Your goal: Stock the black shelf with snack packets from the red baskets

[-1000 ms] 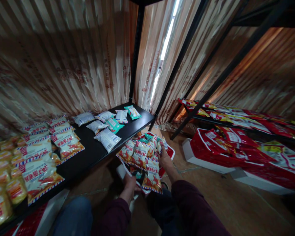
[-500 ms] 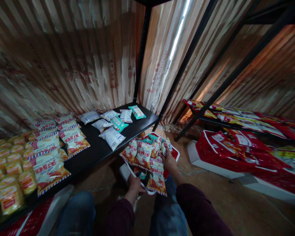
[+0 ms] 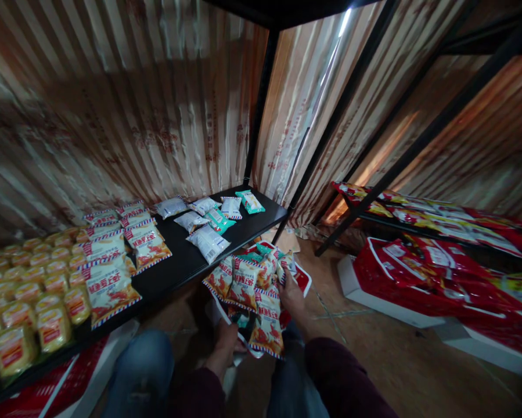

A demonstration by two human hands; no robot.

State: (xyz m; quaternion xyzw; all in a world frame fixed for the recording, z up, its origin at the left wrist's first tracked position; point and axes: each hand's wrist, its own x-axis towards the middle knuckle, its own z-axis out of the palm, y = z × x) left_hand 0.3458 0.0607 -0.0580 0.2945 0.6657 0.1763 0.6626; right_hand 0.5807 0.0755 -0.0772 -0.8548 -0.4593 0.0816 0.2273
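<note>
Low in the middle, a red basket with a white rim (image 3: 303,273) is piled with snack bags (image 3: 244,281), white and orange with striped edges and red lettering. My left hand (image 3: 226,338) is closed around the basket's near-left rim, its fingertips partly hidden. On the right side of the pile, my right hand (image 3: 292,295) has its fingers closed on a small snack bag (image 3: 285,264). A few green bags (image 3: 265,248) show at the back of the basket. One white-and-orange bag (image 3: 267,325) hangs over the near rim.
A black shelf (image 3: 165,290) on the left carries rows of yellow packaged cakes (image 3: 54,328), upright snack bags (image 3: 108,290) and scattered silver and green bags (image 3: 208,244). On the right, red crates (image 3: 369,284) hold red packets below another shelf. A metal post (image 3: 261,110) stands at the corner.
The whole view has shifted slightly, with the shelf items appearing further right. The basket and both hands sit a little further left in view; both grips look the same.
</note>
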